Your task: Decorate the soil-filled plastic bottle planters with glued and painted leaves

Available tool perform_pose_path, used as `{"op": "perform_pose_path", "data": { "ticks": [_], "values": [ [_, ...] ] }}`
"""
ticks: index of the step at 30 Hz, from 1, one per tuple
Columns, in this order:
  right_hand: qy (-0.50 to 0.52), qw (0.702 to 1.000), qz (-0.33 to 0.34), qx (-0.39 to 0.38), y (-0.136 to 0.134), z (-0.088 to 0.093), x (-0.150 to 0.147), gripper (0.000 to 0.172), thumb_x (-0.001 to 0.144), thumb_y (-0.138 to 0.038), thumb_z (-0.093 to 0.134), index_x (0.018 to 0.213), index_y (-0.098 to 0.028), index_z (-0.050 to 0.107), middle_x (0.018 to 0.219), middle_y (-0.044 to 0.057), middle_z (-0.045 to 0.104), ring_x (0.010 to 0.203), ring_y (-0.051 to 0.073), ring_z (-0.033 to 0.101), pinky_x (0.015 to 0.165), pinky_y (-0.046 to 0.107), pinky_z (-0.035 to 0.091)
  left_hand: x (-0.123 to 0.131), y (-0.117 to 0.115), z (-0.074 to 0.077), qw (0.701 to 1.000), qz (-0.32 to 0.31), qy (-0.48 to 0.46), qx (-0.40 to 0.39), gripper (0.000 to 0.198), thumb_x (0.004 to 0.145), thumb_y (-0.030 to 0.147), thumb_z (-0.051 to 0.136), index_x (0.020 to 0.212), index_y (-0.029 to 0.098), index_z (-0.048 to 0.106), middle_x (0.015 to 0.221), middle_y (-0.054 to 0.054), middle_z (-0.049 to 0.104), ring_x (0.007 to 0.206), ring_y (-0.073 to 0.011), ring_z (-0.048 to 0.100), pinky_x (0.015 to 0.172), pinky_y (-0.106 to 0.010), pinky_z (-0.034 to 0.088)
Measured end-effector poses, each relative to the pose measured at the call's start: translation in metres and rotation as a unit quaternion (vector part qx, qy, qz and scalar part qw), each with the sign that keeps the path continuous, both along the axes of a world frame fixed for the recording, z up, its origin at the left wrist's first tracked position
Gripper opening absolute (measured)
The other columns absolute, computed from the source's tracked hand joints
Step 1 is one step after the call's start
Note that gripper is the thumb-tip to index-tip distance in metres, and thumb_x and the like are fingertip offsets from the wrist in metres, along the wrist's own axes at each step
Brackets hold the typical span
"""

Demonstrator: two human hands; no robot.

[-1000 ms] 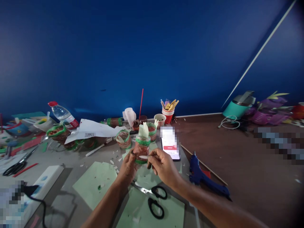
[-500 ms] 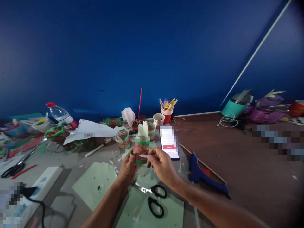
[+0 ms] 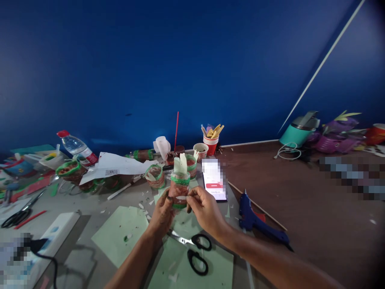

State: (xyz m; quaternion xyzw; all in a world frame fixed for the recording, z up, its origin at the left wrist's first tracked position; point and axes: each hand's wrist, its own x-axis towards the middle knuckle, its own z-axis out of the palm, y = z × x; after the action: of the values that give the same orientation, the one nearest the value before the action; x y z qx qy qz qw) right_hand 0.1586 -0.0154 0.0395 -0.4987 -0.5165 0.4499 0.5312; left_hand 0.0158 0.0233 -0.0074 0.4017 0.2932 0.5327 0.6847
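My left hand (image 3: 161, 212) is wrapped round the side of a small brown cup (image 3: 179, 188) with green bands at top and bottom. Pale green paper pieces (image 3: 180, 164) stand up from its rim. Between the fingertips of my right hand (image 3: 203, 206) is one end of a small whitish strip (image 3: 181, 198), which lies across the front of the cup; whether it is stuck there I cannot tell. Below the hands, black-handled scissors (image 3: 192, 241) rest on a light green paper sheet (image 3: 216, 267).
A blue glue gun (image 3: 255, 224) and a thin wooden stick (image 3: 264, 212) lie to the right, near a lit phone (image 3: 214, 180). Similar cups (image 3: 155, 176) stand behind. On the left are a power strip (image 3: 57, 235), a bottle (image 3: 78, 149) and more scissors (image 3: 21, 214).
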Motion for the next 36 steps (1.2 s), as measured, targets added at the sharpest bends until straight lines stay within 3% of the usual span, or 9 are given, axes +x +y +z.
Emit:
{"op": "perform_pose_path", "data": {
  "ticks": [8, 17, 28, 36],
  "values": [
    [-0.021, 1.000, -0.002, 0.004, 0.003, -0.004, 0.001, 0.008, 0.079, -0.026, 0.049, 0.073, -0.021, 0.046, 0.054, -0.004, 0.051, 0.047, 0.012, 0.050, 0.047, 0.022, 0.036, 0.000, -0.001, 0.005, 1.000, -0.020, 0.012, -0.015, 0.065, 0.060, 0.049, 0.079, 0.113, 0.016, 0.061, 0.103, -0.012, 0.070, 0.090, -0.0250, 0.067, 0.072, -0.028, 0.051],
    [-0.094, 0.995, -0.010, 0.021, 0.003, -0.008, 0.004, 0.006, 0.079, -0.025, 0.049, 0.074, -0.021, 0.048, 0.054, -0.004, 0.052, 0.047, 0.012, 0.047, 0.045, 0.022, 0.032, 0.001, -0.002, 0.013, 0.999, -0.035, 0.017, -0.010, 0.069, 0.055, 0.046, 0.083, 0.114, 0.016, 0.061, 0.107, -0.013, 0.069, 0.099, -0.0293, 0.064, 0.083, -0.036, 0.050],
    [-0.123, 0.992, -0.016, 0.039, 0.003, -0.007, 0.005, 0.005, 0.078, -0.020, 0.050, 0.073, -0.021, 0.049, 0.053, -0.004, 0.052, 0.048, 0.012, 0.050, 0.046, 0.021, 0.033, 0.000, -0.003, 0.009, 0.998, -0.057, 0.027, 0.018, 0.069, 0.059, 0.047, 0.080, 0.118, 0.019, 0.059, 0.116, -0.012, 0.065, 0.108, -0.0297, 0.060, 0.092, -0.037, 0.046],
    [-0.100, 0.994, -0.014, 0.033, 0.003, -0.010, 0.004, 0.003, 0.077, -0.019, 0.051, 0.075, -0.021, 0.051, 0.056, -0.003, 0.054, 0.050, 0.013, 0.052, 0.046, 0.022, 0.034, -0.004, -0.003, 0.006, 0.996, -0.012, 0.088, -0.004, 0.065, 0.065, 0.046, 0.077, 0.121, 0.018, 0.058, 0.117, -0.012, 0.065, 0.109, -0.0286, 0.059, 0.091, -0.034, 0.047]
  ]
}}
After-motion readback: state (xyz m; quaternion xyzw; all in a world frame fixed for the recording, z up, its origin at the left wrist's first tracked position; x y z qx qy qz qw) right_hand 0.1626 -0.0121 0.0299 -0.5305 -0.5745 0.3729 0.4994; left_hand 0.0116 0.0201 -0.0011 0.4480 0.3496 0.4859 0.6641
